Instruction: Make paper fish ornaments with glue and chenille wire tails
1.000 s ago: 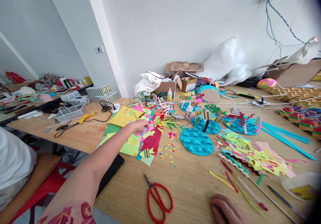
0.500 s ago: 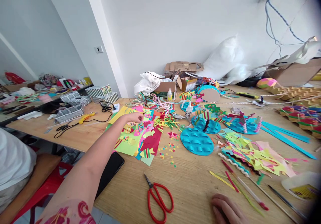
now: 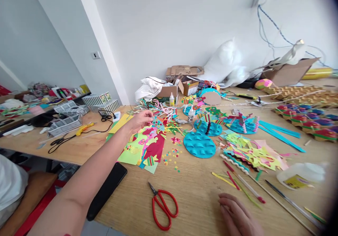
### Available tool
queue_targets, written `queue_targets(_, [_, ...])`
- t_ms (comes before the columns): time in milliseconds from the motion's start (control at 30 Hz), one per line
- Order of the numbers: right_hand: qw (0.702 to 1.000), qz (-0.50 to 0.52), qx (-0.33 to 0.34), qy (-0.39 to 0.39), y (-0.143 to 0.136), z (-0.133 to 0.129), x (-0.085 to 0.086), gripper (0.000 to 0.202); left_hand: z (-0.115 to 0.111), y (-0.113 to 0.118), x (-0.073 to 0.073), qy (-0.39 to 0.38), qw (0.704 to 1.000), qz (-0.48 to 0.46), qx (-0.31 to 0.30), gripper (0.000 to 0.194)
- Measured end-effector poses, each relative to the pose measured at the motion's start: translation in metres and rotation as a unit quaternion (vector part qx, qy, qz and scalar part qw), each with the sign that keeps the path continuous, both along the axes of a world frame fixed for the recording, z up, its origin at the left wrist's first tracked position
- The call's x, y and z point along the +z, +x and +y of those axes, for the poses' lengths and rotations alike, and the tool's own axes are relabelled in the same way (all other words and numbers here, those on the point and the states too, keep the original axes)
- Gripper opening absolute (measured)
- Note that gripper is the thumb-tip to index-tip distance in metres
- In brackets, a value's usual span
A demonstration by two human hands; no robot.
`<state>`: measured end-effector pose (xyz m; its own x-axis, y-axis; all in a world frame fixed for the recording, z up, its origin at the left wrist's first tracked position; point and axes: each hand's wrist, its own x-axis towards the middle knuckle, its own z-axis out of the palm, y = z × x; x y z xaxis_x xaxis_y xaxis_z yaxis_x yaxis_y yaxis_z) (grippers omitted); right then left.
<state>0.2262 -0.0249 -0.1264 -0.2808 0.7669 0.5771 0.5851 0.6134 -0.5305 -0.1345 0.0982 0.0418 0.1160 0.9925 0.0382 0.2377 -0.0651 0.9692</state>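
My left hand [image 3: 142,120] reaches out over a pile of coloured paper sheets [image 3: 129,155], thumb and fingers pinched on a blue paper fish [image 3: 158,123] with coloured dots. Several striped and spotted paper fish lie on the sheets, among them a green fish with stripes [image 3: 150,161] at the near edge. At the bottom right, my right hand [image 3: 237,215] rests on the table, its fingers loosely bent and no object visible in them. Red-handled scissors [image 3: 164,206] lie between my arms. A round blue bumpy base [image 3: 199,144] sits right of the paper pile.
Paper dots [image 3: 173,155] are scattered by the pile. Paper scraps [image 3: 255,151], a glue bottle [image 3: 301,176] and a brush [image 3: 287,199] are on the right. A black phone [image 3: 108,190] lies under my left forearm. Another person's white sleeve [image 3: 12,186] shows at the left.
My left hand has risen slightly from the paper pile, and the blue fish now shows in its fingers. The view has turned right; my right hand stays on the table.
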Motion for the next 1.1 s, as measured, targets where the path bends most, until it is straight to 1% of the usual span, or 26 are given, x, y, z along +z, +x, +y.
queue_targets(67, [0.995, 0.058, -0.008, -0.079, -0.001, -0.002, 0.011, 0.014, -0.014, 0.032, 0.0, 0.009, 0.998, -0.064, 0.013, 0.021])
queue_targets(100, [0.987, 0.093, -0.009, -0.131, -0.003, -0.002, 0.019, 0.014, -0.023, 0.049, -0.002, -0.008, 0.987, -0.155, 0.037, 0.022])
queue_targets(133, [0.973, 0.133, -0.007, -0.187, -0.005, -0.002, 0.029, 0.016, -0.032, 0.065, -0.004, -0.025, 0.973, -0.223, 0.052, 0.023])
queue_targets(200, [0.928, 0.22, 0.021, -0.301, -0.012, 0.0, 0.05, 0.021, -0.051, 0.096, -0.012, -0.045, 0.953, -0.292, 0.071, 0.021])
queue_targets(233, [0.895, 0.261, 0.052, -0.357, -0.016, 0.001, 0.06, 0.023, -0.06, 0.109, -0.018, -0.038, 0.95, -0.299, 0.076, 0.019])
queue_targets(267, [0.859, 0.308, 0.082, -0.4, -0.02, 0.002, 0.07, 0.024, -0.069, 0.121, -0.023, -0.006, 0.955, -0.286, 0.084, 0.015])
queue_targets(300, [0.823, 0.348, 0.109, -0.435, -0.024, 0.003, 0.079, 0.024, -0.078, 0.132, -0.03, 0.049, 0.963, -0.249, 0.089, 0.01])
queue_targets(333, [0.788, 0.382, 0.133, -0.463, -0.028, 0.004, 0.085, 0.024, -0.086, 0.141, -0.036, 0.119, 0.971, -0.186, 0.092, 0.009])
queue_targets(367, [0.758, 0.413, 0.152, -0.481, -0.031, 0.004, 0.09, 0.024, -0.094, 0.148, -0.042, 0.2, 0.97, -0.109, 0.088, 0.01])
queue_targets(400, [0.732, 0.439, 0.167, -0.494, -0.034, 0.005, 0.094, 0.024, -0.102, 0.154, -0.049, 0.282, 0.956, -0.026, 0.08, 0.012])
queue_targets(467, [0.694, 0.477, 0.184, -0.507, -0.038, 0.005, 0.097, 0.025, -0.115, 0.162, -0.061, 0.416, 0.9, 0.124, 0.054, 0.019])
queue_targets(500, [0.683, 0.487, 0.187, -0.511, -0.039, 0.005, 0.096, 0.025, -0.12, 0.164, -0.066, 0.458, 0.871, 0.176, 0.037, 0.021])
queue_targets(533, [0.677, 0.493, 0.186, -0.513, -0.04, 0.005, 0.096, 0.025, -0.125, 0.166, -0.072, 0.486, 0.847, 0.214, 0.02, 0.023])
queue_targets(567, [0.677, 0.493, 0.18, -0.515, -0.041, 0.005, 0.094, 0.025, -0.13, 0.167, -0.077, 0.501, 0.832, 0.239, 0.004, 0.023])
queue_targets(633, [0.694, 0.477, 0.158, -0.516, -0.041, 0.006, 0.091, 0.025, -0.138, 0.167, -0.086, 0.507, 0.82, 0.267, -0.017, 0.024])
queue_targets(667, [0.708, 0.462, 0.145, -0.513, -0.04, 0.006, 0.089, 0.025, -0.142, 0.166, -0.09, 0.498, 0.822, 0.275, -0.023, 0.025])
queue_targets(700, [0.726, 0.444, 0.133, -0.508, -0.038, 0.007, 0.087, 0.026, -0.146, 0.164, -0.092, 0.479, 0.832, 0.278, -0.029, 0.026])
queue_targets(733, [0.743, 0.422, 0.124, -0.504, -0.037, 0.007, 0.084, 0.027, -0.149, 0.163, -0.094, 0.445, 0.853, 0.273, -0.028, 0.027])
queue_targets(767, [0.759, 0.401, 0.119, -0.499, -0.034, 0.009, 0.082, 0.027, -0.151, 0.161, -0.095, 0.395, 0.883, 0.252, -0.018, 0.027])
queue_targets(833, [0.78, 0.365, 0.115, -0.496, -0.03, 0.011, 0.076, 0.028, -0.154, 0.159, -0.096, 0.253, 0.954, 0.158, 0.021, 0.026])
queue_targets(867, [0.786, 0.349, 0.117, -0.497, -0.028, 0.012, 0.073, 0.028, -0.153, 0.158, -0.096, 0.173, 0.98, 0.095, 0.038, 0.024])
queue_targets(900, [0.789, 0.336, 0.121, -0.499, -0.027, 0.013, 0.069, 0.027, -0.151, 0.159, -0.097, 0.102, 0.993, 0.032, 0.047, 0.023])
queue_targets(933, [0.792, 0.323, 0.128, -0.502, -0.027, 0.014, 0.066, 0.027, -0.149, 0.16, -0.099, 0.043, 0.998, -0.019, 0.041, 0.022])
queue_targets(1000, [0.794, 0.298, 0.143, -0.509, -0.031, 0.014, 0.059, 0.025, -0.142, 0.163, -0.104, -0.026, 0.997, -0.07, 0.005, 0.019])
queue_targets(1033, [0.796, 0.286, 0.148, -0.512, -0.034, 0.013, 0.055, 0.023, -0.139, 0.165, -0.108, -0.041, 0.996, -0.072, -0.011, 0.016])
queue_targets(1100, [0.806, 0.257, 0.155, -0.51, -0.04, 0.011, 0.05, 0.018, -0.134, 0.169, -0.115, -0.053, 0.997, -0.051, -0.023, 0.008])
